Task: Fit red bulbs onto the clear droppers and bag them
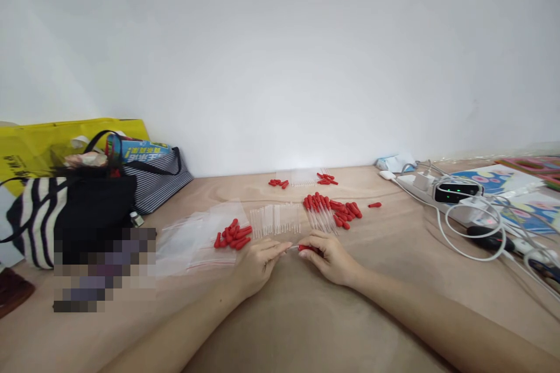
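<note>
My left hand (259, 263) is closed, pinching a thin clear glass dropper tube (294, 247) between thumb and fingers. Closed around a red rubber dropper bulb (308, 248) is my right hand (331, 257). Tube and bulb meet between my hands; how deep the tube sits is hidden. Just beyond lies a row of bare glass tubes (275, 219). To its right are tubes with red bulbs fitted (318, 213) and a heap of loose red bulbs (350, 211). More red bulbs (233, 235) rest on clear plastic bags (199, 240) by my left hand.
At the back by the wall lie small groups of red bulbs (279, 183) and more tubes (305, 178). Bags, including a black-and-white striped one (94, 215), stand at left. A power strip (413, 183) with white cables (441, 227) lies at right, near patterned packets (485, 179).
</note>
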